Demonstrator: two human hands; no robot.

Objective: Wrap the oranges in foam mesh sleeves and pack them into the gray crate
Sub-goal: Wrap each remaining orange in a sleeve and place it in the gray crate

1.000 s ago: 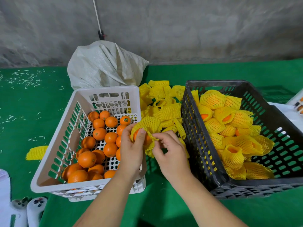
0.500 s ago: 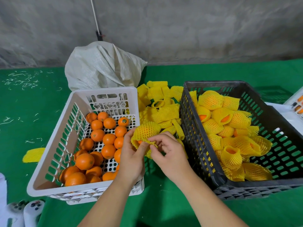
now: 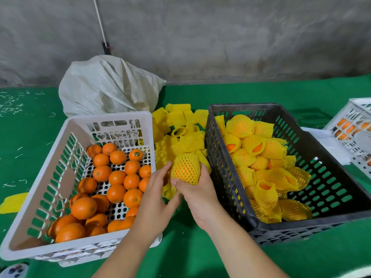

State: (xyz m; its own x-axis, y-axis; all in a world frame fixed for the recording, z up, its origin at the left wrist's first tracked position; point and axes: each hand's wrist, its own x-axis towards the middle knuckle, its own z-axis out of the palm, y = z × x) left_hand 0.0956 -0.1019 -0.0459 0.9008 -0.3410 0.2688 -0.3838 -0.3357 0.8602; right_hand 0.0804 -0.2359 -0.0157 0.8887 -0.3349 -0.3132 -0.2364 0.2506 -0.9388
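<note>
An orange wrapped in a yellow foam mesh sleeve [image 3: 186, 169] sits in my right hand [image 3: 197, 194], whose fingers and thumb curl around it, between the two crates. My left hand [image 3: 158, 192] is beside it with straight fingers, the fingertips touching the sleeve's left side. The white crate [image 3: 78, 125] on the left holds several bare oranges [image 3: 116, 178]. The gray crate [image 3: 220, 163] on the right holds several wrapped oranges [image 3: 261, 163]. A pile of empty yellow sleeves [image 3: 178, 125] lies between the crates, behind my hands.
A white woven sack [image 3: 106, 87] stands behind the white crate against the concrete wall. Another white crate [image 3: 355, 129] with oranges sits at the far right on white paper. One loose sleeve [image 3: 13, 202] lies on the green table at the left edge.
The sleeve has been pulled fully over the orange. My right hand now grips the wrapped orange, and my left hand has let go and opened beside it.
</note>
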